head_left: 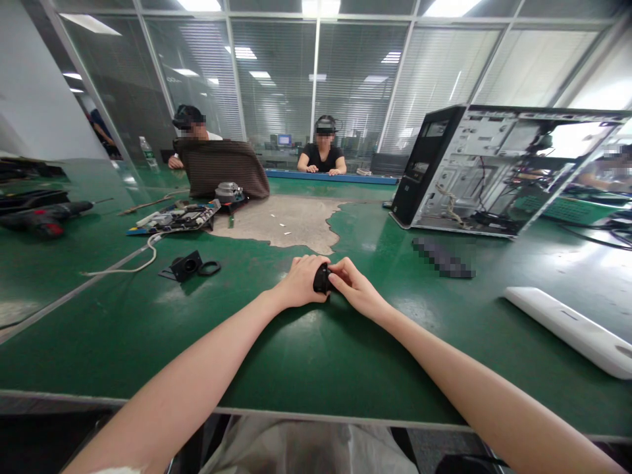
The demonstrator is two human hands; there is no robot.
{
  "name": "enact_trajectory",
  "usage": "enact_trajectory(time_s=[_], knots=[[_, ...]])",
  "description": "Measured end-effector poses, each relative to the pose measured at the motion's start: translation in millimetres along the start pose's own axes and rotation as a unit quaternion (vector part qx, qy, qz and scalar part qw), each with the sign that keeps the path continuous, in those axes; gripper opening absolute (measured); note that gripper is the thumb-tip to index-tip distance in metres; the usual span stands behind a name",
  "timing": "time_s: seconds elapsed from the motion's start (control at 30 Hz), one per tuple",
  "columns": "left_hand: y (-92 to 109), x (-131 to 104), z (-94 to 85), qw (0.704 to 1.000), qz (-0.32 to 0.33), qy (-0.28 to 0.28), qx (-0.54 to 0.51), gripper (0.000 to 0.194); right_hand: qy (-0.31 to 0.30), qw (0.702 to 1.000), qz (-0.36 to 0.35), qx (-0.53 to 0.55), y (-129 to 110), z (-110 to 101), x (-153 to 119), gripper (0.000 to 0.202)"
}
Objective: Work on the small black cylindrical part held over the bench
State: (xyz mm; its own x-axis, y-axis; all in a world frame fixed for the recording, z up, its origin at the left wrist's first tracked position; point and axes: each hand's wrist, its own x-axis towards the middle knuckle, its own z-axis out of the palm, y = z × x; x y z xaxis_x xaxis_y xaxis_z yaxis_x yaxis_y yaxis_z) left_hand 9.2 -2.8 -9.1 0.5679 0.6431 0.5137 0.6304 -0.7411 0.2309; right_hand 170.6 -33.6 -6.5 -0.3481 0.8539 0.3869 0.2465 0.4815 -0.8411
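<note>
Near the middle of the green table, my left hand (305, 282) wraps round a small black round part (322, 279). My right hand (356, 289) pinches that same part from the right with thumb and fingertips. Fingers cover much of it, so its exact kind is hard to make out. To the left lies a black square plate with a round opening (186, 264), and beside it a black ring (209, 268). Both forearms reach in from the table's front edge.
An opened computer case (459, 174) stands at right, with a blurred dark object (443, 258) and a white casing (567, 329) nearer. Left are circuit boards (180, 218), a pale cable (128, 270) and a power drill (47, 216). Two people sit across the table.
</note>
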Motion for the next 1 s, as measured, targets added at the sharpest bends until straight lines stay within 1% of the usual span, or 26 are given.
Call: enact_trajectory(time_s=[0.1,0.2,0.37,0.43,0.53,0.63,0.73,0.87,0.93,1.0], knots=[[0.5,0.2,-0.7,1.000,0.001,-0.002,-0.001,0.058,0.017,1.000,0.019,0.003,5.6,2.3,3.3,0.015],[1.6,0.7,-1.2,1.000,-0.003,-0.009,-0.001,0.057,0.001,0.999,0.034,0.016,7.0,2.5,4.0,0.019],[1.9,1.1,-0.7,1.000,-0.004,-0.010,-0.001,0.057,-0.040,0.998,-0.007,0.039,-0.1,-1.8,-0.8,0.022],[1.7,1.0,-0.5,1.000,-0.005,-0.007,-0.003,0.057,-0.033,0.999,-0.007,0.037,-1.1,-2.2,-1.4,0.020],[1.8,0.9,-0.7,1.000,-0.007,-0.008,-0.008,0.058,-0.002,0.999,0.007,0.031,1.5,-0.7,0.7,0.013],[2.5,1.1,-1.4,1.000,-0.010,-0.014,-0.012,0.058,0.016,0.999,0.024,0.030,5.0,0.4,3.6,0.017],[3.1,1.1,-1.8,1.000,-0.007,-0.012,-0.010,0.057,-0.006,0.998,0.042,0.037,4.7,-1.3,3.7,0.020],[2.9,0.6,-1.6,1.000,-0.006,-0.013,-0.006,0.058,-0.039,0.998,0.011,0.038,0.4,-4.9,0.7,0.023],[2.7,0.6,-1.3,1.000,-0.009,-0.013,-0.004,0.057,-0.036,0.999,0.008,0.039,-0.6,-5.3,0.2,0.021],[2.5,0.8,-1.1,1.000,-0.008,-0.011,-0.003,0.058,-0.020,0.999,0.018,0.037,0.2,-4.5,1.1,0.016]])
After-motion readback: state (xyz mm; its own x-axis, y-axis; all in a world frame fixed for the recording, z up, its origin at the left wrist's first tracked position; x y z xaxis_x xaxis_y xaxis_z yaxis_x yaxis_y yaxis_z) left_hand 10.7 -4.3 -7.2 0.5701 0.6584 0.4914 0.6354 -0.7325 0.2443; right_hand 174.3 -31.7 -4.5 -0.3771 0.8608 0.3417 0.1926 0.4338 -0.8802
